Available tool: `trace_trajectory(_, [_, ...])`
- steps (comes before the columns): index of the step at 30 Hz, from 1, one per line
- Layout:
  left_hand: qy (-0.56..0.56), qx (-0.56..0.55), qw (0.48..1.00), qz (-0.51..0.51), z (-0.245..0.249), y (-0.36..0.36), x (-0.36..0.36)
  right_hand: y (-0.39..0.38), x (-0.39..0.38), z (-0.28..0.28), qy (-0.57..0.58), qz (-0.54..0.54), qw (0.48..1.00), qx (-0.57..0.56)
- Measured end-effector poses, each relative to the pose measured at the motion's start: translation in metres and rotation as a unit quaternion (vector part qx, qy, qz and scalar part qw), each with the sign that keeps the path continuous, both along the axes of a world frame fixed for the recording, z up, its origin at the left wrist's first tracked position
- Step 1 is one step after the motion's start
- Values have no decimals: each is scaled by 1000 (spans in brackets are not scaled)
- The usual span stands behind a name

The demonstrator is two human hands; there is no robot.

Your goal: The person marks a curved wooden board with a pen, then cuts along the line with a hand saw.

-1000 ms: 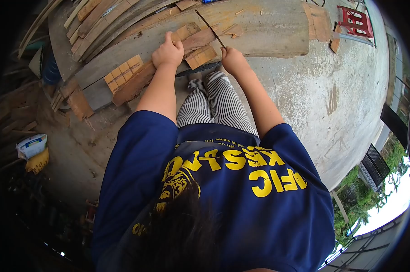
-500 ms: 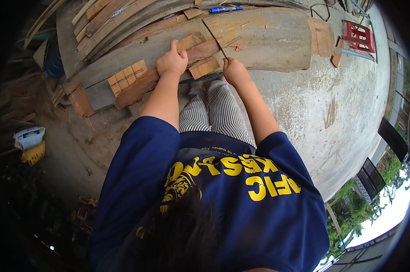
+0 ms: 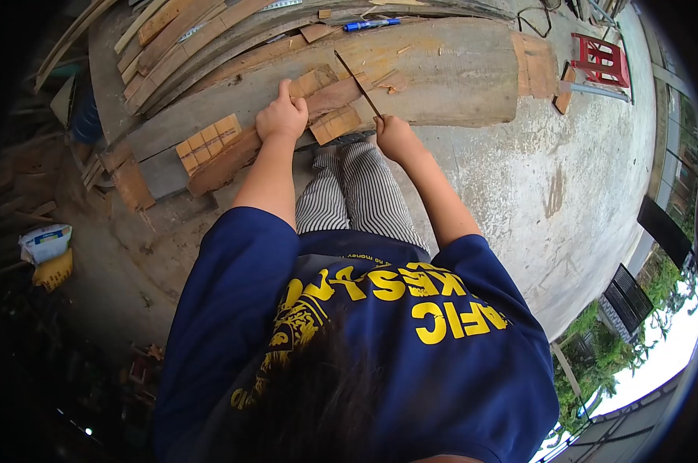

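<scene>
My left hand (image 3: 282,118) is closed over a long reddish-brown wooden board (image 3: 335,98), pressing on it with one digit pointing up. In my right hand (image 3: 399,139) is the near end of a saw (image 3: 355,78); its thin dark blade appears edge-on and crosses the board's right end. The teeth and most of the handle are hidden. Light wood pieces lie about the board: a block with marked lines (image 3: 208,143) to the left, one block (image 3: 336,125) on the near side and another (image 3: 314,79) on the far side. Beneath them is a wide grey plank (image 3: 457,73).
A blue marker (image 3: 370,25) lies along the plank's far side. Stacked wood strips (image 3: 187,58) fill the back left. A red plastic stool (image 3: 602,62) is at the far right, and bags (image 3: 48,251) sit on the floor at left.
My right hand and the saw have shifted slightly toward me relative to the board. My left hand keeps its hold. The whole view has moved a little.
</scene>
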State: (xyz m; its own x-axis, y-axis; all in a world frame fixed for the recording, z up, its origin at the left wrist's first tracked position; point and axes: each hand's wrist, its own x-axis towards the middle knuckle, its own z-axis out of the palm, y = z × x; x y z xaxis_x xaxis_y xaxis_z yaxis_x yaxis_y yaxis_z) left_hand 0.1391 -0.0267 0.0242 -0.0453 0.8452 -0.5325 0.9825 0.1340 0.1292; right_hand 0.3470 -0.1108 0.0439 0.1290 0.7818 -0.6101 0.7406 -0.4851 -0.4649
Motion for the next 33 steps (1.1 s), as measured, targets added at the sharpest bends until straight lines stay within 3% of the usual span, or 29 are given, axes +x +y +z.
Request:
trace_trajectory(5, [-5,0,1000,6,0,1,0,-40,16,43,-3,-7,999,-44])
trace_trajectory(11, [-3,-7,1000,10,3,-1,0,4,-11,-6,-3,-24,1000,-17])
trace_trajectory(18, [-2,-9,1000,2,2,1,2,-36,9,39,-13,-29,998,-61])
trace_trajectory(26, [-1,-8,1000,-4,2,-1,0,22,-17,-1,-27,-34,998,-34])
trace_trajectory(33, [-8,12,1000,8,-3,-1,0,-31,12,46,-37,-21,997,-64])
